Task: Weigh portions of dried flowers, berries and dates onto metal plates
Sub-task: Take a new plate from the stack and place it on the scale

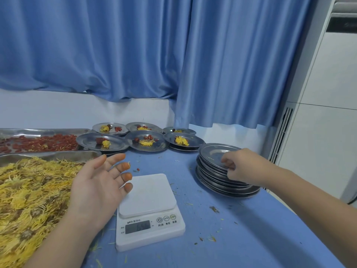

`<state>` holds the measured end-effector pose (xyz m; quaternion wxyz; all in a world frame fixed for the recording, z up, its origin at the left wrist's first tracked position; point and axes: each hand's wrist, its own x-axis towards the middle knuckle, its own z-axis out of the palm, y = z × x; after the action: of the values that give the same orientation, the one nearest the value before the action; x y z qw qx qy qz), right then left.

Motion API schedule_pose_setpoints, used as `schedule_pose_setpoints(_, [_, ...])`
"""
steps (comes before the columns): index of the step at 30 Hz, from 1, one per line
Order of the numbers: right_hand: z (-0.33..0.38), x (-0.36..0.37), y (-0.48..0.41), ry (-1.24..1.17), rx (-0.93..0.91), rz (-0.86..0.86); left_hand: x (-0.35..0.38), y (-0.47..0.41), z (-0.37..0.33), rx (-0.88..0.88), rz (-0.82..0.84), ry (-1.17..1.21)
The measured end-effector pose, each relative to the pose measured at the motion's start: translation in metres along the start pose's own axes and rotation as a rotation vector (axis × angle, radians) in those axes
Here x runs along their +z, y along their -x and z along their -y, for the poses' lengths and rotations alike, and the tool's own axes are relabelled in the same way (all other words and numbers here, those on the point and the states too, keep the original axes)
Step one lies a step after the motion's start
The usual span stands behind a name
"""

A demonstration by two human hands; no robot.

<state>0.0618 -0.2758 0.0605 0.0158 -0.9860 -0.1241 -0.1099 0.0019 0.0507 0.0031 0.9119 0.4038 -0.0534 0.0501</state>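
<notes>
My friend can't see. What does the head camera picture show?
A person's right hand grips the top of a stack of metal plates beside a bare white scale; the left hand hovers open by a heap of yellow flowers.

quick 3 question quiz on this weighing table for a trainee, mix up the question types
1. True or false: the platform of the white digital kitchen scale has nothing on it.
2. What does the right hand grip? A) the top of the stack of empty round metal plates; B) a filled plate; C) the scale.
3. Fill in: seen from the person's side, the metal tray of red dried berries lies ___ the metal tray of yellow dried flowers.
Key: 1 true; 2 A; 3 behind.
</notes>
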Motion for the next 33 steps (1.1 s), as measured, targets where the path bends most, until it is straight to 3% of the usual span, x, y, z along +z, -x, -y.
schedule_pose_setpoints(7, [0.004,0.004,0.0,0.054,0.049,-0.036,0.0,-0.001,0.0,-0.007,0.004,-0.019])
schedule_pose_setpoints(14, [-0.004,0.004,0.007,-0.108,0.063,-0.115,0.0,-0.001,0.0,-0.072,-0.019,-0.07])
schedule_pose_setpoints(17, [-0.007,0.003,0.013,-0.022,-0.036,-0.223,0.0,-0.001,0.001,-0.074,-0.019,-0.08])
schedule_pose_setpoints(22, [-0.001,-0.001,0.023,0.169,-0.241,-0.547,0.001,-0.001,0.001,-0.07,-0.029,-0.084])
schedule_pose_setpoints(27, [0.024,-0.004,0.028,0.128,-0.368,-0.676,0.003,0.0,0.0,-0.03,-0.063,-0.097])
schedule_pose_setpoints(33, [0.073,0.014,0.032,0.075,-0.626,-0.752,0.0,0.0,-0.006,0.205,-0.276,-0.094])
